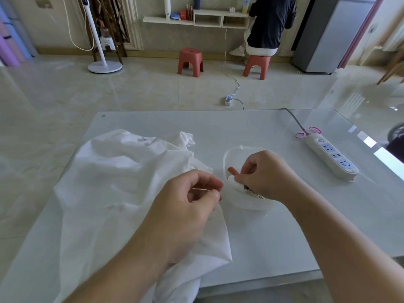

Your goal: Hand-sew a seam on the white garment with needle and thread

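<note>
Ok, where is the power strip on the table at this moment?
In the head view the power strip lies on the right side of the glass table, to the right of the clear plastic container that the right hand reaches into.

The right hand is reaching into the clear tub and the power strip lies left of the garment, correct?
Not quite. The head view shows the power strip lying right of the garment, beyond the tub. The right hand is indeed in the tub.

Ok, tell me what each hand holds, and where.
Left hand pinches a thin pale strand, seemingly thread, between thumb and fingertips. Right hand reaches into the clear container; its hold cannot be told.
</note>
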### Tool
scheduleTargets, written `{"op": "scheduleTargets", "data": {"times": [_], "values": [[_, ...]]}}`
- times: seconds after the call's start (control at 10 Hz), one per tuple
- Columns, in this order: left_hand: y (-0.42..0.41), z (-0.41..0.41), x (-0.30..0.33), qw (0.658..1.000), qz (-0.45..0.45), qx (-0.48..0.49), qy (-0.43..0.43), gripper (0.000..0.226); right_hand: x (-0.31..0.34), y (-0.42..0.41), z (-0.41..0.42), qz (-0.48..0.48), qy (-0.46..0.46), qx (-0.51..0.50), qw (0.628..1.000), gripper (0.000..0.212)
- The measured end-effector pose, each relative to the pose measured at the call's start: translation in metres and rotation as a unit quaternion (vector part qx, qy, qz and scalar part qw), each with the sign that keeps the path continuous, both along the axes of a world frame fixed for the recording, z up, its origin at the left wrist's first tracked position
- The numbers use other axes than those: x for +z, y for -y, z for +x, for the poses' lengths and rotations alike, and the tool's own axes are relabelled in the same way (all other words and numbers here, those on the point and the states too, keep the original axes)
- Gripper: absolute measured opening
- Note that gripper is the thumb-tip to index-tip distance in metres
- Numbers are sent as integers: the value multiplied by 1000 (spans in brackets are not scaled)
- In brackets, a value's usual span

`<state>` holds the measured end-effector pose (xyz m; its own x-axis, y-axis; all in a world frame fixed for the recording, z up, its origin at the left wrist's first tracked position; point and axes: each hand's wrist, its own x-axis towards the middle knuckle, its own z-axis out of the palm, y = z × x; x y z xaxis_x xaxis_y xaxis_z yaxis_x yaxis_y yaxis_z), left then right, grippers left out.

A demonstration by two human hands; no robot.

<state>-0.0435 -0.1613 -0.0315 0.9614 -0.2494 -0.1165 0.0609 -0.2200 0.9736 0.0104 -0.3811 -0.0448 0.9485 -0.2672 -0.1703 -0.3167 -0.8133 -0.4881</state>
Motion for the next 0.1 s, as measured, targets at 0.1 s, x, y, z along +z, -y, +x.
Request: {"op": "scheduleTargets", "data": {"times": [0.1], "values": [[0,-4,1,1000,5,-14,8,16,6,7,0,5,35,-50,998,17]]}}
